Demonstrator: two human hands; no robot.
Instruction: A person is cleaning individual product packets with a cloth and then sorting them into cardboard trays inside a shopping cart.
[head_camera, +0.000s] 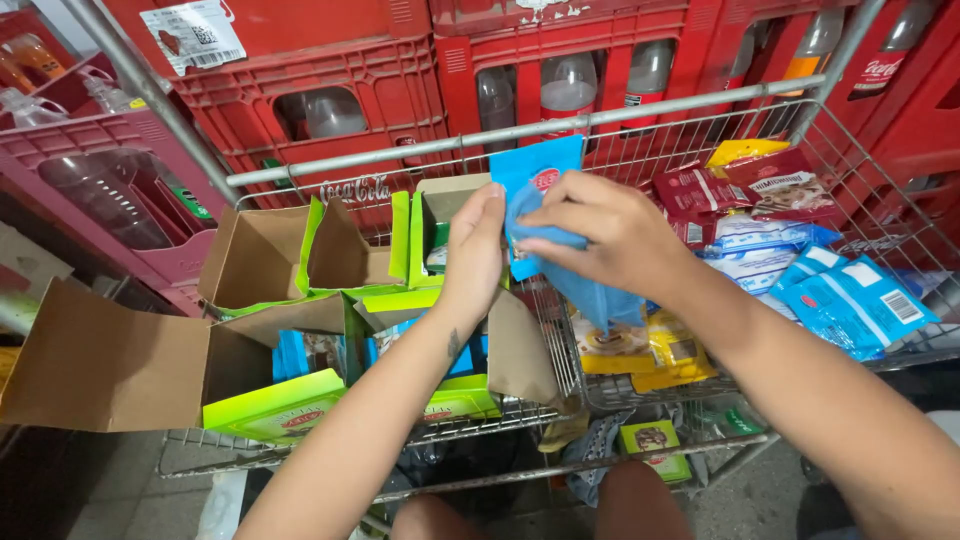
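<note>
The person stands over a wire cart (600, 130) set against stacked red bottle crates (400, 70). Both hands meet above the cart's middle divider.

Right hand (605, 235): fingers curled closed around a blue snack packet (540, 175), gripping it near its lower half; a blue cloth-like fold (600, 295) hangs below the same hand, and whether this is part of the packet or a separate item cannot be determined.

Left hand (475, 250): fingers extended and held together, palm flat against the left edge of the same packet. It steadies the packet and does not close around it.

The packet is upright, held above the divider, just beside an open green carton (445, 225) on the left side of the cart. More opened green cartons (270, 255) with brown inner flaps lie to the left. The right compartment holds loose packets: blue (860, 305), red (700, 190) and yellow (650, 355).

Judged step: the packet is being transferred between the loose pile and the carton; the direction cannot be told. Seating it in the carton would call for keeping it upright and aligning its edge with the opening, clear of the flaps.
</note>
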